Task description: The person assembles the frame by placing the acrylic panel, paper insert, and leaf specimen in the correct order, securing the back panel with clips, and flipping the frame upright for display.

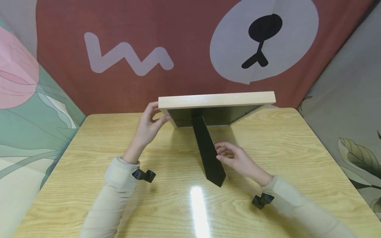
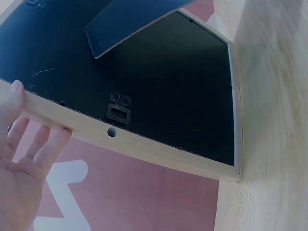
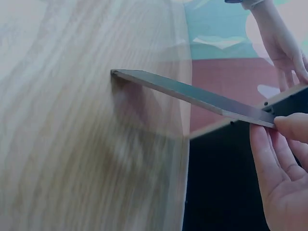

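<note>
A picture frame with a pale wooden border stands on the table, its black back facing me. From the back a black easel leg slants out toward me, its lower end at the tabletop. My left hand grips the frame's left side, thumb at the back edge and fingers on the outer face. My right hand pinches the leg's right edge between thumb and fingers, seen closer in the right wrist view along the leg. The picture side is hidden.
The light wood-grain table reaches back to a reddish-brown cloth with a cartoon face, close behind the frame. Patterned side panels flank it. A metal hanger is fixed to the frame's back. Both wrists wear small black cameras.
</note>
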{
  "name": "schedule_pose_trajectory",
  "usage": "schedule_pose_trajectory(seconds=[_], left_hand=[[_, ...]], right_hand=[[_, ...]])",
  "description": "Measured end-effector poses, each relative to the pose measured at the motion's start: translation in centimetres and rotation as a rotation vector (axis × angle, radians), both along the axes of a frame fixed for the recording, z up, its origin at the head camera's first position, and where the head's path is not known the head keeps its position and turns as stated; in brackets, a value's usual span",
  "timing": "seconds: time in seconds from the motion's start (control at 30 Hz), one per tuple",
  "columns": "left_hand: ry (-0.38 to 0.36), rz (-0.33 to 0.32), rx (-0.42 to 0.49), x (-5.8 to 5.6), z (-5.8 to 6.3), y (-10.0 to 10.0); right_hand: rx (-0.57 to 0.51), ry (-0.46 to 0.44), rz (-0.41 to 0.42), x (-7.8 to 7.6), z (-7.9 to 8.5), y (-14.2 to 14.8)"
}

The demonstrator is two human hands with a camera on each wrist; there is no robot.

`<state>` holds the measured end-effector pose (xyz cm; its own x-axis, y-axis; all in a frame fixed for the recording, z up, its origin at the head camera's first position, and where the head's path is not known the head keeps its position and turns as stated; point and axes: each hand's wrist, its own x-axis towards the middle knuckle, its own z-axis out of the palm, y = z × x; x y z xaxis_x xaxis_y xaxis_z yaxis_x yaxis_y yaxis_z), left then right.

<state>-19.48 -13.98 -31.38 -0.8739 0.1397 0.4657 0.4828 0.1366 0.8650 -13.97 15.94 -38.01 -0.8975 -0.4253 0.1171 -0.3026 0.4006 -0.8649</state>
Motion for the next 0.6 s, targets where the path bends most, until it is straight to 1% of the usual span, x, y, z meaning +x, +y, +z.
schedule_pose_trajectory(seconds=[0.13, 0.27, 0.47, 0.6], left_hand=[[-0.002, -0.011, 0.021, 0.1, -0.1, -0.2], [-0.001, -0.021, 0.018, 0.3, 0.0, -0.3], [-0.022, -0.037, -0.012, 0.7, -0.1, -0.6], [-0.039, -0.036, -0.035, 0.9, -0.4, -0.7]], right_hand=[[-0.054, -0.028, 0.004, 0.6, -0.2, -0.7], [-0.107, -0.056, 0.007, 1.1, -0.4, -1.5], [-0.105, -0.110, -0.003, 1.7, -0.7, -2.4], [-0.109, -0.147, -0.002, 2.1, -0.8, -2.8]])
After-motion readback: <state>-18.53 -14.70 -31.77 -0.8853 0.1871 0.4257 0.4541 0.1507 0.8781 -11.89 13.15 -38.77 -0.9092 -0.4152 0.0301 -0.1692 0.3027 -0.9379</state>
